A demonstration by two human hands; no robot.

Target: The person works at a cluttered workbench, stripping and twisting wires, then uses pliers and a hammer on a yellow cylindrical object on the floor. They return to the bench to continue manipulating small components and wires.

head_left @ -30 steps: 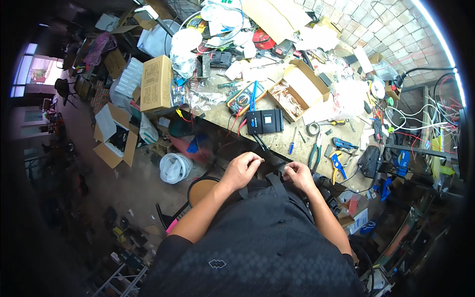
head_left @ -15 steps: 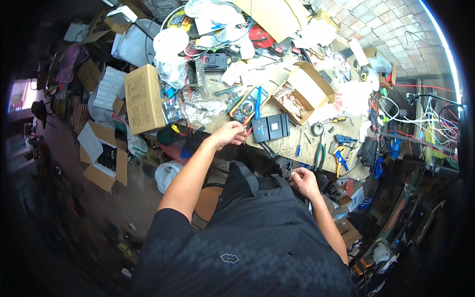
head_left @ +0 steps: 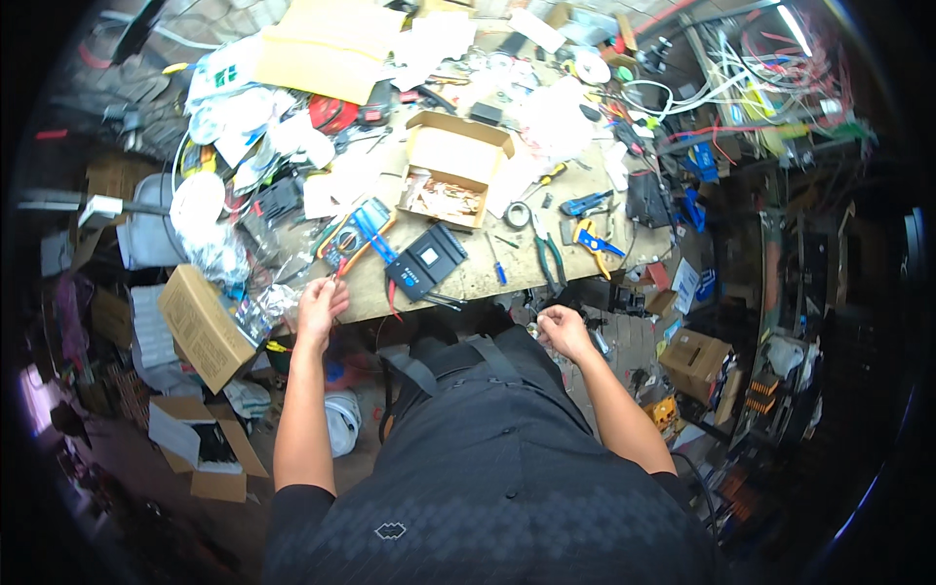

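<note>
My left hand (head_left: 320, 310) is at the bench's front edge, thumb and fingers pinched together just below an orange and dark multimeter (head_left: 343, 244). Whatever the pinch holds is too small to make out; red leads lie close by. A black box-shaped device (head_left: 429, 263) sits to the right of the meter, with a blue-handled tool (head_left: 375, 234) lying between them. Off the bench's front edge, in front of my body, my right hand (head_left: 567, 331) is closed with curled fingers. Its fingertips come together, and anything between them is hidden.
An opened cardboard box (head_left: 453, 200) of copper-coloured pieces stands behind the device. To its right lie a tape roll (head_left: 518, 214), a screwdriver (head_left: 499, 269), green-handled pliers (head_left: 549, 255) and a yellow-blue wire stripper (head_left: 595, 246). A brown carton (head_left: 203, 327) stands at the left.
The view has turned, so the bench and its things appear farther left and tilted. Both hands keep their closed poses, the left still near the multimeter.
</note>
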